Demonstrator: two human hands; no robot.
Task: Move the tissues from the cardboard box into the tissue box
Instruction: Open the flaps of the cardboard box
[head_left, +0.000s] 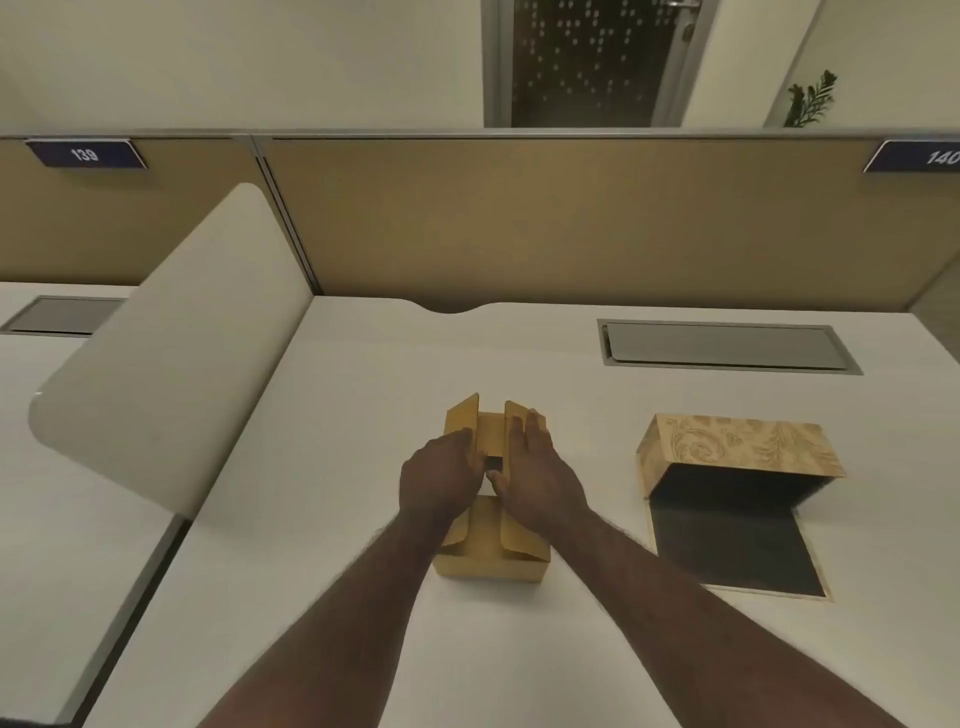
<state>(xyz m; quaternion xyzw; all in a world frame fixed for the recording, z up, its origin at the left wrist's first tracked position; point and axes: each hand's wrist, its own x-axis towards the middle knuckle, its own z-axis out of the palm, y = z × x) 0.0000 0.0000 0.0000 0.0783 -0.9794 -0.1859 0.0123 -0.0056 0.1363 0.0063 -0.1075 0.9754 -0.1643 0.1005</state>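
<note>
A small brown cardboard box (488, 558) stands on the white desk in the middle of the view, its top flaps partly raised. My left hand (436, 480) rests on the left flap and my right hand (535, 475) lies flat on the right flap, thumbs meeting over a dark gap between them. What is inside the box is hidden. To the right lies the tissue box (737, 444), patterned in beige with a dark inside, tipped on its side with its dark bottom flap folded out flat on the desk toward me.
A curved white divider (171, 364) rises at the left of the desk. A grey cable hatch (727, 347) is set into the desk at the back right. A tan partition (571, 218) closes the far edge.
</note>
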